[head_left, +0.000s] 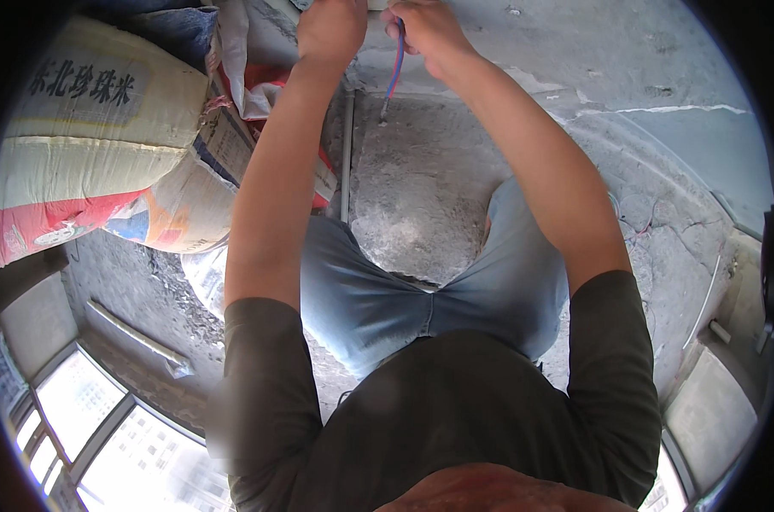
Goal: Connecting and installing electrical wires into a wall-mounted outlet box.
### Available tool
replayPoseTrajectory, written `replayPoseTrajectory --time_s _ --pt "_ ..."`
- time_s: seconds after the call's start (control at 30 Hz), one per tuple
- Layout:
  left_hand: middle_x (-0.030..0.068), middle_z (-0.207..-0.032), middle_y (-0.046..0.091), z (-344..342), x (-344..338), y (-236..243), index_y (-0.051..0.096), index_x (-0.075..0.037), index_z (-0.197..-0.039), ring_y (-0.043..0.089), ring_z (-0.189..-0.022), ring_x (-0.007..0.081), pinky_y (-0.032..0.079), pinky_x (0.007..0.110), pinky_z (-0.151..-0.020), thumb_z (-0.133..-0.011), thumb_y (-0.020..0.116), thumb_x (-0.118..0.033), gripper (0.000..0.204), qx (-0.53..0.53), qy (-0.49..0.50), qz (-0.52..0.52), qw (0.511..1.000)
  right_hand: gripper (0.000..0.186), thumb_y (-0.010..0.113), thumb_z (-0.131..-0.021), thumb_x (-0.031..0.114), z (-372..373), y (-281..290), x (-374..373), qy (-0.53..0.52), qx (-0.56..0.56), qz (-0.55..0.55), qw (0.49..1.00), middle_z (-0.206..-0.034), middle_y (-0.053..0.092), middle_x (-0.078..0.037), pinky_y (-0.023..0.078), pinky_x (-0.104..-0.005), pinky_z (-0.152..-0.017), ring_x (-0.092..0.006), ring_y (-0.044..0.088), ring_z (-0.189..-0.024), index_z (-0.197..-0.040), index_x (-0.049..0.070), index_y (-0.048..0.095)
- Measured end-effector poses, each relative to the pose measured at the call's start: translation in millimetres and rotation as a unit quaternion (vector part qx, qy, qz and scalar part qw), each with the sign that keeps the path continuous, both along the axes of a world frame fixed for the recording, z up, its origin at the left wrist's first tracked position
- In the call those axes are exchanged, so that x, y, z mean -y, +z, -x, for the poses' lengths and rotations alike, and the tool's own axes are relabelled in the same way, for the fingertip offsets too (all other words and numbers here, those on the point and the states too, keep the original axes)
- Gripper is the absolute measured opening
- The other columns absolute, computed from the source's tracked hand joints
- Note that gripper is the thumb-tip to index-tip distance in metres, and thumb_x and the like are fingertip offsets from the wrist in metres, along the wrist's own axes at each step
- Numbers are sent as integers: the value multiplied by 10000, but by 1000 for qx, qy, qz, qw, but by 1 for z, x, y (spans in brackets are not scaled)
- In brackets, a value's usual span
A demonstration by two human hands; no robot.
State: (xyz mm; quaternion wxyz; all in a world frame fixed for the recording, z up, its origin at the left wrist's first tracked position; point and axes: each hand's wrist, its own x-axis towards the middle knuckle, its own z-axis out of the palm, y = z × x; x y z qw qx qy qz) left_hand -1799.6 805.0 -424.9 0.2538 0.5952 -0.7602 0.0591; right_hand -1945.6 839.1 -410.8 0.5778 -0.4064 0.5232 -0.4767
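Observation:
Both my arms reach forward to the top edge of the view. My right hand (428,32) is closed around thin red and blue wires (394,70) that hang down from it with a bare end below. My left hand (331,27) is curled at the top edge next to a pale tube end (376,5); what it grips is cut off by the frame. A thin grey conduit (347,154) runs down the rough concrete below my left hand. My knees in light blue jeans are spread under my arms.
Stacked woven sacks (96,128) in white, red and blue lie at the left on rough concrete floor (421,188). A pale pipe (139,334) lies lower left near a window (105,427). A white cable (707,299) runs at the right.

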Motion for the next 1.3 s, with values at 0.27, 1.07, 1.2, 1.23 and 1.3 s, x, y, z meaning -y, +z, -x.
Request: replayPoseTrajectory --time_s 0.27,1.07,1.2,1.23,1.3 --pt "255 -764 644 -8 -3 -6 615 -11 -861 640 -741 436 510 507 -658 -955 531 -338 350 -52 -9 -12 999 242 521 -876 173 -7 -3 5 -17 -37 35 999 -592 570 -62 373 -324 -455 -160 512 -493 -701 41 623" --pt "238 -721 618 -1 -11 6 627 -15 -737 611 -709 455 472 533 -622 -933 543 -241 310 -117 -12 67 991 194 564 -962 183 4 18 -13 84 -59 19 994 -711 609 -22 439 -274 -530 -116 544 -591 -861 34 634" --pt "234 -716 622 0 -8 2 634 -20 -752 614 -702 450 476 529 -616 -928 546 -234 291 -135 -34 67 988 194 542 -964 161 8 14 -13 81 -83 -12 993 -711 616 -36 447 -287 -530 -135 565 -603 -867 18 631" --pt "234 -714 624 4 -12 1 635 -23 -756 615 -694 448 475 530 -609 -927 547 -232 285 -111 -17 64 992 194 542 -964 161 10 11 -13 79 -84 -13 993 -711 616 -36 447 -287 -530 -135 565 -603 -867 18 631" --pt "234 -712 626 4 -16 4 636 -25 -759 615 -685 446 474 531 -602 -925 548 -231 278 -84 1 62 994 227 527 -964 190 9 8 -11 75 -123 22 989 -721 634 -56 459 -297 -533 -153 586 -613 -869 11 629"
